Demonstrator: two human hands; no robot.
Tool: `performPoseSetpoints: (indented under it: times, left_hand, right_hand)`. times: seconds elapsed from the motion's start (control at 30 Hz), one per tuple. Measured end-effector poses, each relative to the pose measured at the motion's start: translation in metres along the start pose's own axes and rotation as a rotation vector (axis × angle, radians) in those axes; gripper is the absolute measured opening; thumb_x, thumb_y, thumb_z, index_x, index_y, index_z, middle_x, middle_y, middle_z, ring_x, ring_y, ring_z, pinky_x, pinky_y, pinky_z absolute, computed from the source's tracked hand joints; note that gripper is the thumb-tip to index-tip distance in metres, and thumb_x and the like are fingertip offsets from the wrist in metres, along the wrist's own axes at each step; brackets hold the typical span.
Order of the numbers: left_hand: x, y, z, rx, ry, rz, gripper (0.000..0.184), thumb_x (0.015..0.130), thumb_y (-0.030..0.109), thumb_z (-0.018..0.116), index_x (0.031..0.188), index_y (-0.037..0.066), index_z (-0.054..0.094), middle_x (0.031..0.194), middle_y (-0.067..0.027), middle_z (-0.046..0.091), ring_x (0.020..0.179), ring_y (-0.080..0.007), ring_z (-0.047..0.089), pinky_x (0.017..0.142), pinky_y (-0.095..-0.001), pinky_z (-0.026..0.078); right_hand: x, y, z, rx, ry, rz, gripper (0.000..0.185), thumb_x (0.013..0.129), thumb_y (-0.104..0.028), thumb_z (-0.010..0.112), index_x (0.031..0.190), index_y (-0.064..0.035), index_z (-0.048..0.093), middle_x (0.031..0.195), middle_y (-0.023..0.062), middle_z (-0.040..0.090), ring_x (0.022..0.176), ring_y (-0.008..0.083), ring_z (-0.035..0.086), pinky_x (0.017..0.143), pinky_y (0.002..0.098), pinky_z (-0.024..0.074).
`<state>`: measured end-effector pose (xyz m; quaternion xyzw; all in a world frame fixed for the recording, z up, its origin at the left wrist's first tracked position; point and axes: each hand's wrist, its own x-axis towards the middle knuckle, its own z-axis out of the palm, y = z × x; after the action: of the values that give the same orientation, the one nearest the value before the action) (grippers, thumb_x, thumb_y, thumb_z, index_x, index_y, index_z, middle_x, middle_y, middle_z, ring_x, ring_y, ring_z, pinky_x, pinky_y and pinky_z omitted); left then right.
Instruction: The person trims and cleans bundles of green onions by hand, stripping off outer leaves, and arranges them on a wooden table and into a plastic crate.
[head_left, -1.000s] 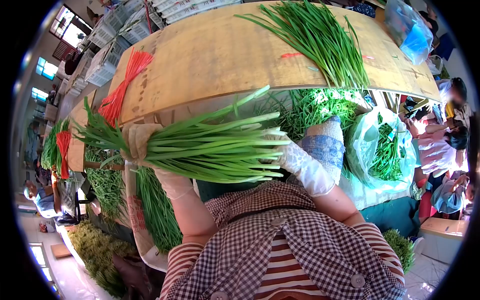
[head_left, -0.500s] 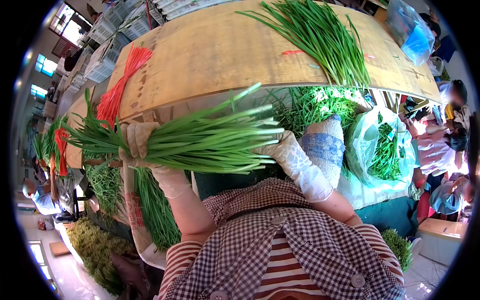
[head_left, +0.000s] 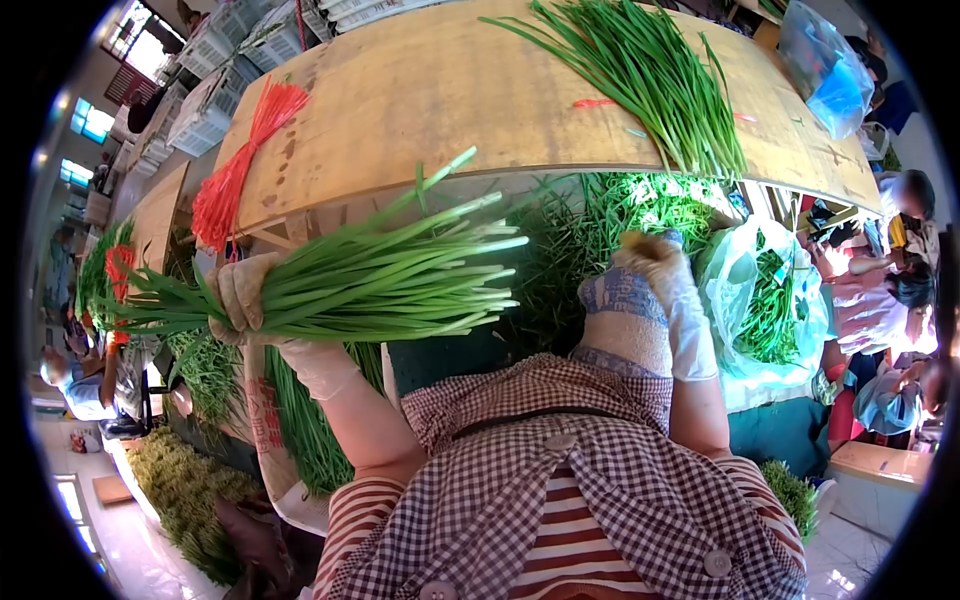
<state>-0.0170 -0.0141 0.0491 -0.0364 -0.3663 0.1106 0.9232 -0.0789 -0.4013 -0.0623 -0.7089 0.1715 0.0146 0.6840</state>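
My left hand (head_left: 240,295), in a pale glove, is wrapped around a bunch of garlic chives (head_left: 390,285). The bunch lies sideways in the air, its pale cut ends pointing right and its leafy tips left; one stalk sticks up above the rest. My right hand (head_left: 657,265), gloved too, is apart from the bunch, above the blue-and-white cloth (head_left: 625,320) over my knee. Its fingers are blurred, so whether they hold anything is unclear. Loose green leaves (head_left: 560,250) lie beyond the knee, below the table edge.
Across the front stands a wooden table (head_left: 400,90) with another chive bunch (head_left: 650,85) and red ties (head_left: 245,165). A clear plastic bag (head_left: 740,300) of greens is at right. More chives (head_left: 305,420) fill a sack at left. Other people sit at the right and left edges.
My right hand has left the cut ends of the bunch and moved right, over the cloth-covered knee. My left hand has shifted slightly left with the chives.
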Motion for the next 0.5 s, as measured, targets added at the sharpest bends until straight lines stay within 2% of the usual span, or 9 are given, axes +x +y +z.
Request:
performPoseSetpoints:
  times: [0.07, 0.13, 0.2, 0.23, 0.33, 0.37, 0.5]
  left_hand:
    - [0.0, -0.002, -0.003, 0.043, -0.007, -0.044, 0.026, 0.073, 0.003, 0.067, 0.067, 0.016, 0.045, 0.05, 0.007, 0.047, 0.045, -0.0049, 0.047, 0.055, -0.0179, 0.046]
    - [-0.001, -0.014, -0.004, 0.053, -0.02, -0.073, 0.025, 0.073, 0.003, 0.066, 0.067, 0.015, 0.045, 0.05, 0.0069, 0.048, 0.045, -0.0049, 0.047, 0.054, -0.0174, 0.046]
    - [-0.002, -0.017, -0.004, 0.058, -0.034, -0.112, 0.023, 0.072, 0.004, 0.068, 0.065, 0.014, 0.048, 0.051, 0.0054, 0.049, 0.045, -0.0067, 0.048, 0.057, -0.02, 0.046]
    - [-0.002, -0.018, -0.004, 0.062, -0.042, -0.133, 0.022, 0.071, 0.004, 0.069, 0.064, 0.013, 0.049, 0.052, 0.0046, 0.05, 0.045, -0.0077, 0.048, 0.058, -0.0212, 0.046]
    - [-0.003, -0.02, -0.002, 0.016, -0.015, -0.083, 0.023, 0.072, 0.006, 0.068, 0.062, 0.014, 0.049, 0.052, 0.0045, 0.05, 0.045, -0.0078, 0.049, 0.057, -0.0208, 0.046]
    - [-0.003, -0.022, 0.0, 0.041, -0.027, -0.068, 0.022, 0.073, 0.005, 0.067, 0.064, 0.013, 0.048, 0.051, 0.005, 0.049, 0.045, -0.0073, 0.049, 0.057, -0.0204, 0.046]
    - [-0.004, -0.02, 0.001, 0.14, -0.041, -0.086, 0.022, 0.075, 0.003, 0.065, 0.068, 0.013, 0.047, 0.051, 0.0056, 0.048, 0.046, -0.0067, 0.049, 0.056, -0.0195, 0.046]
  right_hand:
    - [-0.02, -0.01, 0.029, -0.058, -0.279, -0.007, 0.037, 0.084, -0.02, 0.072, 0.11, 0.0037, 0.064, 0.097, 0.0136, 0.07, 0.089, 0.019, 0.065, 0.086, 0.0291, 0.0509]
    - [-0.036, -0.038, 0.059, 0.261, -0.504, 0.203, 0.039, 0.083, -0.024, 0.073, 0.11, 0.0038, 0.065, 0.098, 0.0142, 0.069, 0.09, 0.0178, 0.065, 0.087, 0.0286, 0.0508]
    - [-0.03, -0.018, 0.079, 0.172, -0.527, 0.237, 0.036, 0.085, -0.024, 0.072, 0.108, 0.0029, 0.066, 0.096, 0.0124, 0.07, 0.089, 0.016, 0.065, 0.084, 0.0274, 0.051]
    - [-0.026, -0.009, 0.084, 0.298, -0.589, 0.282, 0.035, 0.084, -0.022, 0.073, 0.108, 0.0026, 0.067, 0.094, 0.0109, 0.07, 0.085, 0.0145, 0.064, 0.08, 0.0267, 0.0507]
    - [-0.027, -0.011, 0.093, 0.33, -0.611, 0.367, 0.033, 0.083, -0.009, 0.071, 0.113, 0.0036, 0.064, 0.103, 0.0128, 0.069, 0.095, 0.0165, 0.065, 0.088, 0.028, 0.0517]
    - [-0.03, -0.015, 0.094, 0.367, -0.621, 0.36, 0.032, 0.081, -0.005, 0.072, 0.111, 0.002, 0.065, 0.103, 0.0108, 0.069, 0.095, 0.0156, 0.065, 0.089, 0.0267, 0.0505]
    - [-0.038, -0.03, 0.102, 0.307, -0.595, 0.213, 0.036, 0.079, -0.005, 0.074, 0.114, -0.0002, 0.064, 0.103, 0.0085, 0.069, 0.096, 0.0139, 0.064, 0.09, 0.028, 0.0506]
